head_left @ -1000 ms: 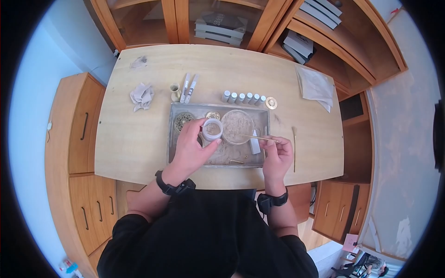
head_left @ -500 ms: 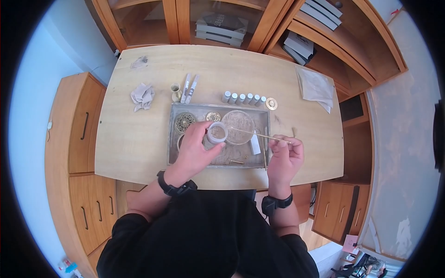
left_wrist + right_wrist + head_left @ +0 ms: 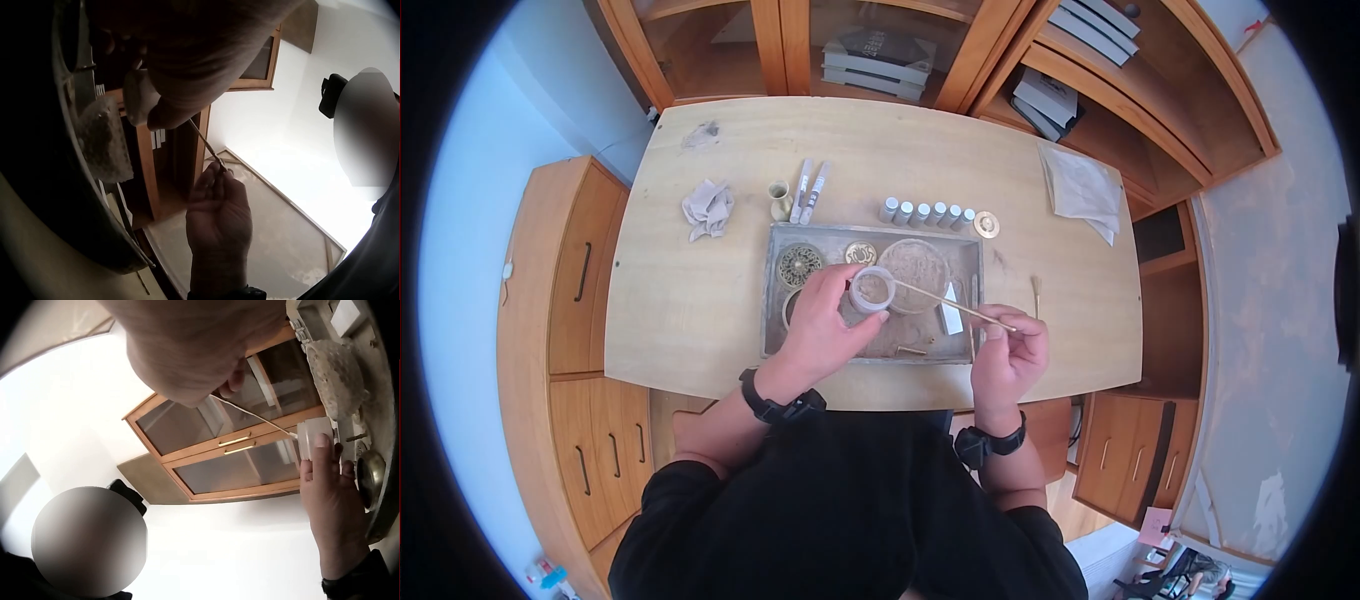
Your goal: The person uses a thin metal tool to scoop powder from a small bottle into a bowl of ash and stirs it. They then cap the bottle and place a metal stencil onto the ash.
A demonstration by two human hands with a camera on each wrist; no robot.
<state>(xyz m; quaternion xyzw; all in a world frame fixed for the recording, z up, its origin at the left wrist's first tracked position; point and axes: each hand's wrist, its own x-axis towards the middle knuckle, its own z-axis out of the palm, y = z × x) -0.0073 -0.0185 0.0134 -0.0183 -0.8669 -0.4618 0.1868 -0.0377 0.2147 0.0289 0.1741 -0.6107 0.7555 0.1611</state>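
My left hand (image 3: 815, 325) grips a small, round translucent jar (image 3: 872, 304) by its side, holding it over the tray. Greyish-brown powder shows inside its open mouth. Between thumb and fingertips my right hand (image 3: 1012, 358) pinches a thin brass-coloured stick (image 3: 952, 303), which slants up and left. Its far tip is right at the jar's rim, also in the right wrist view, where the jar (image 3: 305, 440) stands upright in the left hand (image 3: 331, 506). Just behind the jar sits a clear round bowl (image 3: 940, 252) of greyish powder.
The grey rectangular tray (image 3: 770, 320) also bears a pierced brass lid (image 3: 800, 263), a brass disc (image 3: 860, 252) and a white block (image 3: 951, 312). Several small silver-capped vials (image 3: 921, 212) line its far side. A brush (image 3: 1037, 295) lies right, crumpled tissue (image 3: 708, 210) left.
The stick's tip has gone from over the powder bowl leftward to the jar's rim. My right hand shifted right, then slightly back and nearer me. My left hand moved the jar slightly right.
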